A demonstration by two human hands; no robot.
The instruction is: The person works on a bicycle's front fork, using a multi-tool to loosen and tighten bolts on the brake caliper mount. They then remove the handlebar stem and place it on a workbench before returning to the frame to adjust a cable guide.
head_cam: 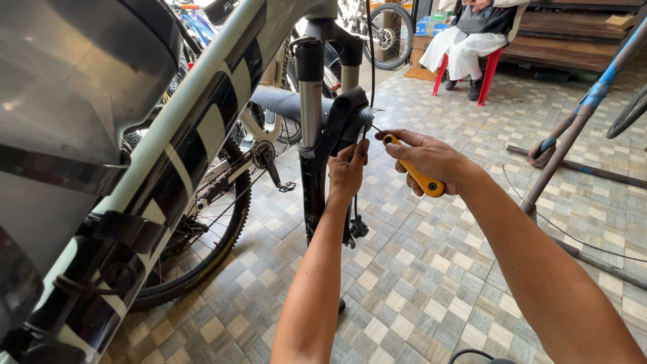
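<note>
Seated person (472, 40) on red chair (490, 74)

Glossy frame (202, 114); tool handle (421, 178) seemingly yellow plastic.

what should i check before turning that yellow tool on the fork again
1. Right hand grips the yellow-handled tool: ok.
2. Tool tip seated in the black fork part: cannot tell, too small.
3. Left hand steadies the fork leg: ok.
4. Black cable clear of the tool: cannot tell.
5. Bike frame held firm: cannot tell.
</note>
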